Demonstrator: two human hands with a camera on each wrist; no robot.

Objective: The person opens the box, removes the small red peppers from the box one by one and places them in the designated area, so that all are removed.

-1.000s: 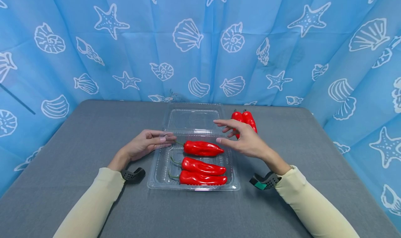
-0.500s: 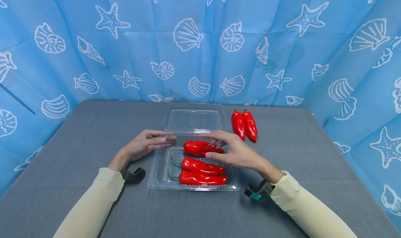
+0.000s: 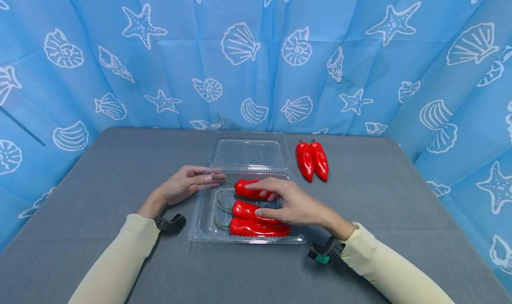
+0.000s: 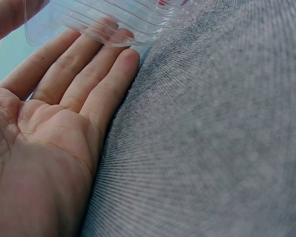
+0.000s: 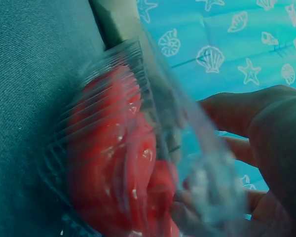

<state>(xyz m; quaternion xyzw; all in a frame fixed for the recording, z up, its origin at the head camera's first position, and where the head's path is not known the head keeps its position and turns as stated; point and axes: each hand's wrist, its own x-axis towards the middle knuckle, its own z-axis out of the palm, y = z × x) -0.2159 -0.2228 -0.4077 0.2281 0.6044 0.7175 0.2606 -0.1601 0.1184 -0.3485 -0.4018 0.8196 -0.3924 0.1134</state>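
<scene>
A clear plastic clamshell box [image 3: 206, 239] stands on the table with its lid [image 3: 250, 150] folded back behind it. Inside are three red peppers with green stems: a back one [image 3: 245, 187], a middle one [image 3: 242, 210] and a front one [image 3: 258, 228]. My left hand [image 3: 184, 185] holds the box's left rim, thumb over it; in the left wrist view the straight fingers [image 4: 69, 74] lie against the ribbed wall. My right hand [image 3: 294, 204] hovers over the box's right side, thumb and fingers spread above the back and middle peppers, covering their tips.
Two more red peppers, a left one [image 3: 305, 162] and a right one [image 3: 319, 162], lie side by side on the grey table [image 3: 100, 184], right of the lid. A blue curtain [image 3: 256, 64] with shell and starfish prints hangs behind the table.
My right hand has moved left and toward me, from in front of the two outer peppers to over the box. My left hand has stayed at the rim.
</scene>
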